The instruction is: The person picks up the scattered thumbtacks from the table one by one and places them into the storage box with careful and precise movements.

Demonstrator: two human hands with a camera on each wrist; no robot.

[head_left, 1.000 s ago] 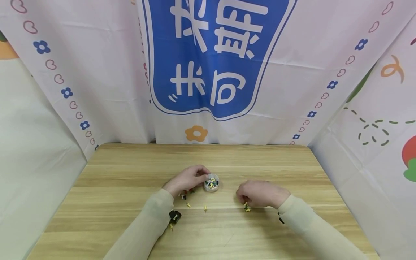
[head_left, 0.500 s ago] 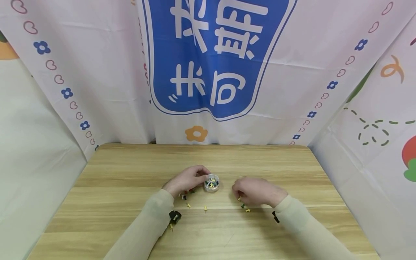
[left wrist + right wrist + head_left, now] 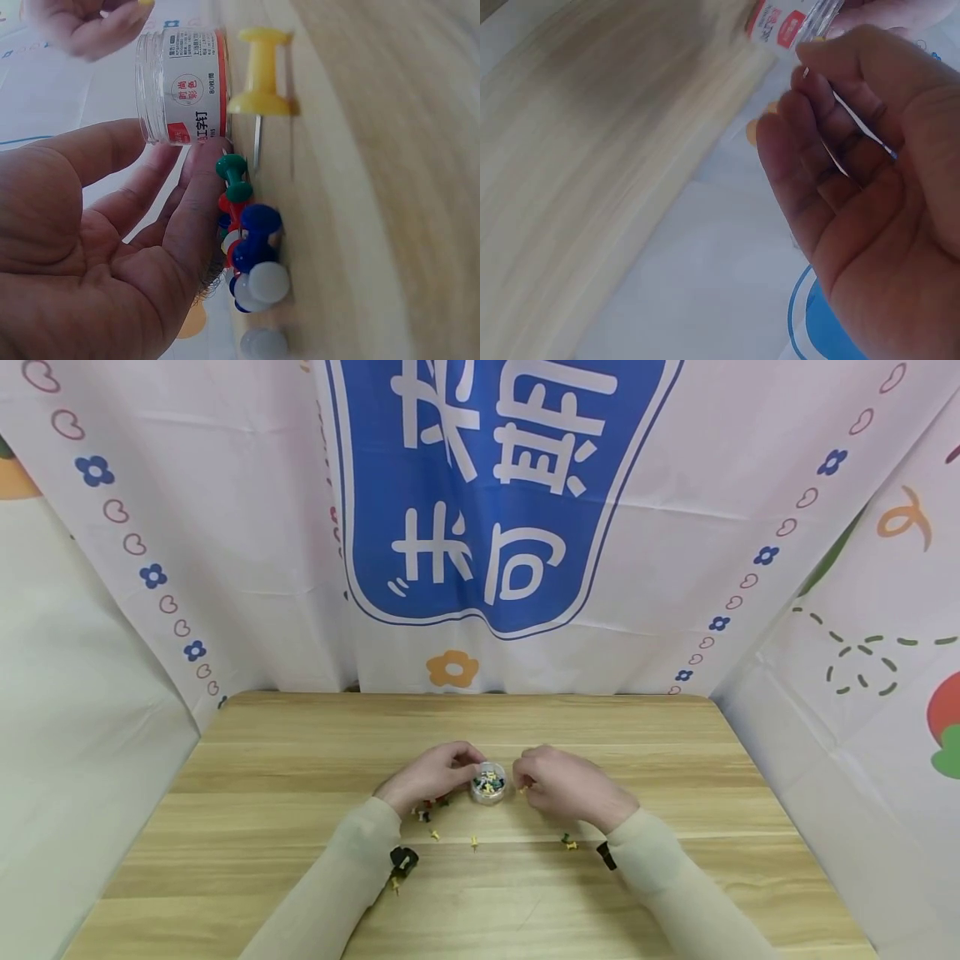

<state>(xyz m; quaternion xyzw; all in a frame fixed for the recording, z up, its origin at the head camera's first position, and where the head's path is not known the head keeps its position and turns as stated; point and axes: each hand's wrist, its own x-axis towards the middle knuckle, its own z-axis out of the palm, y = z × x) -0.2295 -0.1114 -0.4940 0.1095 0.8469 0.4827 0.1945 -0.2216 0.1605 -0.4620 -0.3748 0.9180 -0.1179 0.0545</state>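
Observation:
A small clear round jar (image 3: 489, 783) with a red and white label holds several coloured push pins. My left hand (image 3: 435, 774) grips its left side between thumb and fingers; in the left wrist view the jar (image 3: 184, 86) stands beyond the fingers. Just right of the jar, my right hand (image 3: 573, 783) pinches a yellow push pin (image 3: 523, 790) between thumb and forefinger. Near the left palm, in the left wrist view, lie a green pin (image 3: 235, 178), a blue pin (image 3: 257, 236) and several red and white ones.
On the wooden table (image 3: 315, 727), a yellow pin (image 3: 474, 842) lies in front of the jar and another yellow pin (image 3: 396, 885) by the left sleeve. A green and a yellow pin (image 3: 572, 845) lie below the right hand. A printed curtain (image 3: 300, 635) hangs behind.
My right hand has moved left and away from me, up to the jar, carrying a yellow pin from the small group at the right. The left hand and the jar stay in place.

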